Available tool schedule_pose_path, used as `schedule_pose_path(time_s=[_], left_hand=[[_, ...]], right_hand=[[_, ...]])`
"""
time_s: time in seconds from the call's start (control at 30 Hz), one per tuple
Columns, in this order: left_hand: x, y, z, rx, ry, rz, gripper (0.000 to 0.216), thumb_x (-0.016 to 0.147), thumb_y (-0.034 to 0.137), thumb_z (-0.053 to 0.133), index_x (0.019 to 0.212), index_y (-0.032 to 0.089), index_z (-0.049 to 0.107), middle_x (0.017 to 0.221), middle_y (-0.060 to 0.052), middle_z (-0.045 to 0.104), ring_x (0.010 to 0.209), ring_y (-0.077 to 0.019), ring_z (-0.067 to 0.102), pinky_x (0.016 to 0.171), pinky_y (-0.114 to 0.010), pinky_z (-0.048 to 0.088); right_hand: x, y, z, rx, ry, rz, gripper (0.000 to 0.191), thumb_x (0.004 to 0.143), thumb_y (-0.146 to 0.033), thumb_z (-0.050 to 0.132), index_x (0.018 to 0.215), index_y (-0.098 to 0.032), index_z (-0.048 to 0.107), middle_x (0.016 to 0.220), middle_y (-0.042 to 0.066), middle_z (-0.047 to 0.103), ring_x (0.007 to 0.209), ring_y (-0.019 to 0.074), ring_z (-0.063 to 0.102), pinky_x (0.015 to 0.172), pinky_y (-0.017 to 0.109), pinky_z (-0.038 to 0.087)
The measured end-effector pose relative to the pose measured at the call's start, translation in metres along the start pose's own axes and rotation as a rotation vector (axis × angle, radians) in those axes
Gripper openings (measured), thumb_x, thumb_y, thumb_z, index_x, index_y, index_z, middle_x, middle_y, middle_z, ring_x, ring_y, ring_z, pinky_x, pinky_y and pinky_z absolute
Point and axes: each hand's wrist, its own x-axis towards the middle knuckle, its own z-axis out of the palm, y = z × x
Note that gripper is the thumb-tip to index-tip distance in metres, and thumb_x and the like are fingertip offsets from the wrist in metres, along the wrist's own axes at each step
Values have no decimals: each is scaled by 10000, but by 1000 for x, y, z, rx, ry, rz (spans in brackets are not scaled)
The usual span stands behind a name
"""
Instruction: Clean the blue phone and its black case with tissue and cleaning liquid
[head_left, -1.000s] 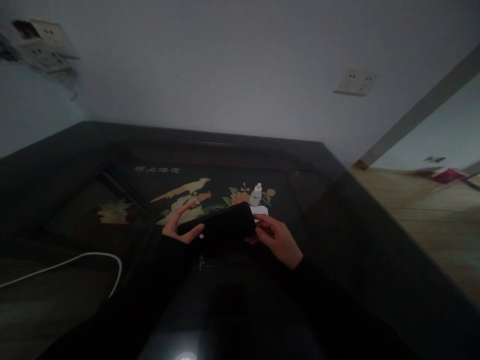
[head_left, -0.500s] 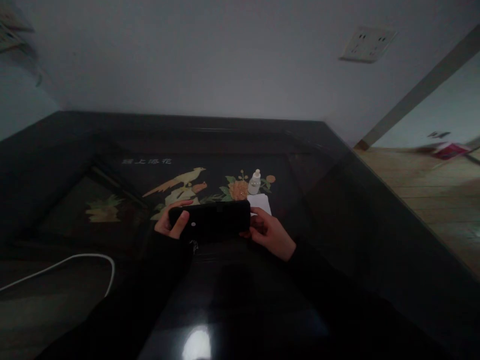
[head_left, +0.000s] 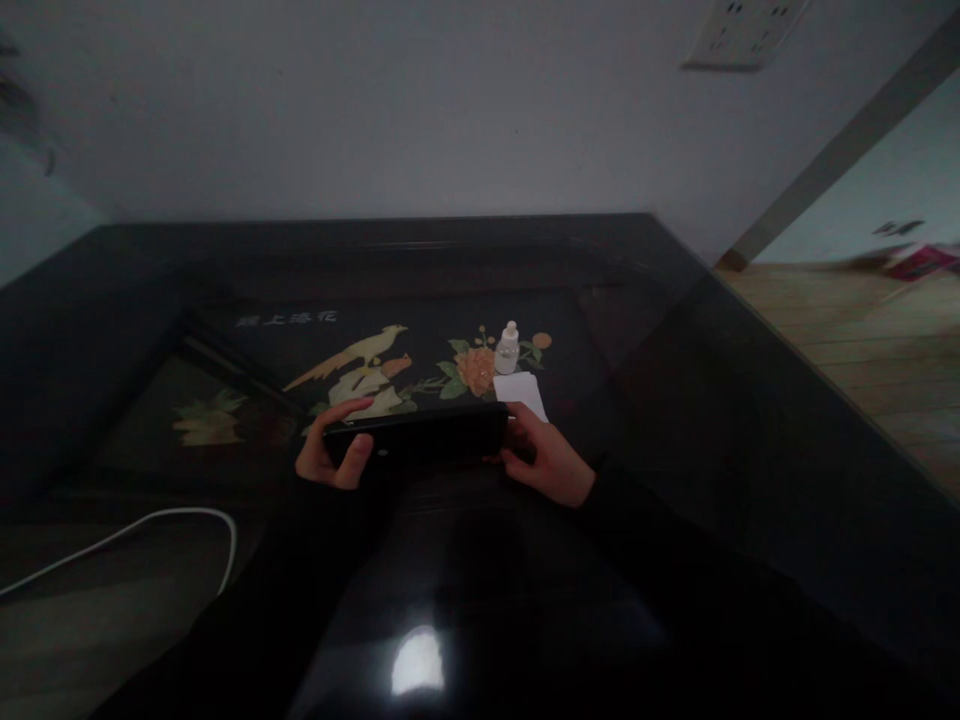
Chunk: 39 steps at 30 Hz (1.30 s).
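Note:
A black phone (head_left: 431, 436) is held sideways above the dark table, its near face dark with one small pale dot near the left end. My left hand (head_left: 334, 450) grips its left end, thumb on the near face and fingers along the top edge. At the other end my right hand (head_left: 547, 460) is closed on the phone's corner, with some fingertips hidden. Just behind the phone lies a white card or paper pad (head_left: 523, 393), partly covered by it. Beyond that stands a small white dropper bottle (head_left: 508, 350), upright.
The glossy black table (head_left: 660, 420) has a bird-and-flower picture and reflects a bright light. A white cable (head_left: 172, 511) curves at the lower left. A wall with a socket plate (head_left: 742, 38) rises behind, and wooden floor (head_left: 847, 330) shows on the right.
The phone has tipped so that its near face looks narrower, and its left end has shifted slightly left with my left hand. The camera view has moved a little.

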Motion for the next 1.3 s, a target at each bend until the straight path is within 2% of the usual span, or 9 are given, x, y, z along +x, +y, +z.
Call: schedule_pose_path(time_s=[0.13, 0.3, 0.53, 0.73, 0.97, 1.17, 1.3], left_hand=[[0, 1, -2, 28, -30, 6, 271, 763, 343, 532, 951, 166, 614, 913, -31, 639, 834, -147, 571, 767, -272, 399], [0, 3, -4, 50, -66, 7, 256, 763, 331, 520, 951, 176, 597, 952, -27, 636, 900, -163, 575, 840, -294, 401], [3, -1, -3, -2, -69, -31, 258, 751, 358, 537, 930, 185, 603, 920, -30, 626, 868, -160, 556, 802, -286, 380], [6, -2, -3, -34, -37, -127, 200, 732, 385, 561, 804, 202, 596, 785, -7, 601, 721, -138, 523, 681, -275, 370], [11, -2, -4, -85, -29, -226, 239, 697, 403, 580, 796, 187, 601, 768, 1, 590, 678, -111, 497, 630, -238, 355], [13, -2, -3, -133, -48, -339, 253, 684, 419, 590, 778, 185, 569, 682, 20, 540, 582, -90, 449, 548, -212, 335], [14, -7, -4, -141, -66, -412, 288, 670, 443, 592, 797, 186, 558, 702, 15, 522, 579, -86, 444, 533, -203, 336]], right_hand=[[0, 1, 0, -28, 22, -11, 499, 726, -80, 465, 1203, -168, 351, 889, 46, 604, 756, 144, 613, 702, 282, 482], [-1, 1, 0, -62, 40, -15, 514, 721, -76, 474, 1209, -173, 348, 898, 50, 611, 785, 157, 612, 723, 289, 478], [-2, -6, 2, -124, 64, 30, 518, 708, -92, 487, 1203, -186, 365, 802, 15, 634, 711, 147, 623, 671, 263, 472], [-4, -7, 9, -144, 84, 29, 531, 700, -90, 487, 1212, -179, 376, 770, 10, 626, 665, 139, 610, 617, 241, 467], [-6, -9, 15, -63, 58, 82, 567, 719, -91, 493, 1254, -183, 332, 829, 27, 621, 618, 113, 607, 540, 198, 469], [-6, -8, 17, -95, 78, 76, 541, 709, -78, 495, 1219, -210, 373, 725, -17, 573, 557, 96, 580, 463, 161, 430], [-6, -4, 13, -73, 19, 63, 561, 730, -122, 515, 1259, -206, 346, 828, 16, 604, 592, 101, 586, 492, 179, 453]])
